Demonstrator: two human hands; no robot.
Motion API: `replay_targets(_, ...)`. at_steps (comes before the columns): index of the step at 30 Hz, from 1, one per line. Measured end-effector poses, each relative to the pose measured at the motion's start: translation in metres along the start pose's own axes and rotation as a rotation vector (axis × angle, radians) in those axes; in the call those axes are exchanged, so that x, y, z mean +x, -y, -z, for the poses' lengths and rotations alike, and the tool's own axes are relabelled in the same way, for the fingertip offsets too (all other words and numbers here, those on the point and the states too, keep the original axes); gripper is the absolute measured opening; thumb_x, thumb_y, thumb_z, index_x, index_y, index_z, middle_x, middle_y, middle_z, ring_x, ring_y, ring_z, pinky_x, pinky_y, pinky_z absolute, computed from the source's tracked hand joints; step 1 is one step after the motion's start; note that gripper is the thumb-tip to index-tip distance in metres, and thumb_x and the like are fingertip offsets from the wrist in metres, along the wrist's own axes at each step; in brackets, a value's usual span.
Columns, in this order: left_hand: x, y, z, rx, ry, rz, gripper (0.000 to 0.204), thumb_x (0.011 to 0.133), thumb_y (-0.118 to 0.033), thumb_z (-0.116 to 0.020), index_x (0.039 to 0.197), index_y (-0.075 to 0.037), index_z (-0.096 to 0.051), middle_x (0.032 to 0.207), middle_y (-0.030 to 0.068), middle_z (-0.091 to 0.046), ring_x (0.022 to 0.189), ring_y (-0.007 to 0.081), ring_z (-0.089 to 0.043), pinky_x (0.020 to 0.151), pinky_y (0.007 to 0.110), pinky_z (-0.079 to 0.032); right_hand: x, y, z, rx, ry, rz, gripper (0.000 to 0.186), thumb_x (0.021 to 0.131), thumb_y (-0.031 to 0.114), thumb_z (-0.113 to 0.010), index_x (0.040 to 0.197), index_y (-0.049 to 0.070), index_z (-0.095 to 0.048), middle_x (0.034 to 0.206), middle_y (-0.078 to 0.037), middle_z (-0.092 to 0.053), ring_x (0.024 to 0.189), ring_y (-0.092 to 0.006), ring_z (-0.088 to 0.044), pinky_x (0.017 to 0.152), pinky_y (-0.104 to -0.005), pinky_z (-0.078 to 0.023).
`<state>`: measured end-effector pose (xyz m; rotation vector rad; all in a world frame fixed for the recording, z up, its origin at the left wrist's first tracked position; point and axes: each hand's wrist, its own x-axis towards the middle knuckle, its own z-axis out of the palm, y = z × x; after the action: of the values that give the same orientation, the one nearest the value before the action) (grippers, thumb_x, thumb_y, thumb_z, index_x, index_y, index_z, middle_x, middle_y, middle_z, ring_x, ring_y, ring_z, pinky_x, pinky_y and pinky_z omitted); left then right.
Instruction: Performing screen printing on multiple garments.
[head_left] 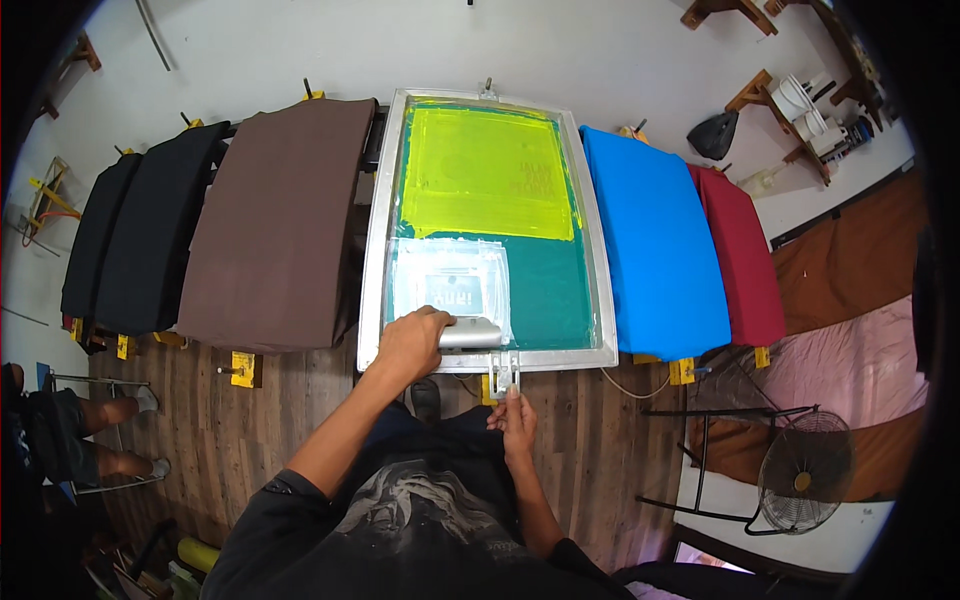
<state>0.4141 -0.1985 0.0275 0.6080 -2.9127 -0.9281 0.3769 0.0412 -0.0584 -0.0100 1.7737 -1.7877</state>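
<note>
A screen-printing frame [607, 330] with metal edges lies before me. Its green mesh [550, 300] carries a yellow-green ink area [480, 170] at the far end and white ink [420, 265] at the near left. My left hand [410, 340] is closed round the left end of a silver squeegee [472, 334], which rests across the near edge of the white ink. At the frame's near edge, my right hand [516, 425] has its fingers curled at the lower end of a metal bracket [504, 372], gripping it. Part of that grip is hidden.
Brown [270, 230] and black fabric-covered boards [160, 230] stand to the left, blue [655, 245] and red ones [738, 255] to the right. A standing fan [803, 470] is at lower right. Another person's legs [110, 440] show at far left. Wall shelves [790, 130] hold white tubs.
</note>
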Motion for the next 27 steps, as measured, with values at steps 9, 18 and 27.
replay_targets(9, 0.004, 0.002, 0.002, 0.005, 0.003, 0.033, 0.039, 0.071, 0.001, -0.065, 0.108, -0.008, -0.071, 0.102, 0.0157, -0.069, 0.093, 0.0357, -0.066, 0.082, 0.044, -0.054, -0.002, 0.164, -0.022, -1.029, 0.063, 0.516, 0.031, 0.082, 0.02, -0.074, 0.102, -0.001, -0.063, 0.09, -0.016, -0.064, 0.084, -0.0287, -0.065, 0.075, -0.0351, -0.052)
replay_targets(18, 0.005, 0.001, -0.001, 0.032, -0.045, -0.051, 0.031, 0.073, 0.001, -0.064, 0.103, -0.007, -0.072, 0.092, 0.0189, -0.07, 0.084, 0.0356, -0.069, 0.075, 0.044, -0.056, 0.079, 0.151, -0.082, -1.52, 0.516, 0.657, 0.042, 0.067, 0.005, -0.074, 0.108, 0.002, -0.062, 0.108, -0.019, -0.061, 0.101, -0.0367, -0.059, 0.084, -0.0449, -0.049)
replay_targets(27, 0.06, 0.025, 0.034, 0.036, 0.196, -0.015, 0.026, 0.067, -0.01, -0.067, 0.092, -0.01, -0.073, 0.087, 0.0179, -0.071, 0.082, 0.036, -0.068, 0.076, 0.043, -0.055, 0.133, 0.171, -0.103, -1.415, 0.629, 0.588, 0.026, 0.062, 0.003, -0.064, 0.087, 0.003, -0.07, 0.082, -0.023, -0.068, 0.08, -0.0402, -0.067, 0.074, -0.0452, -0.054)
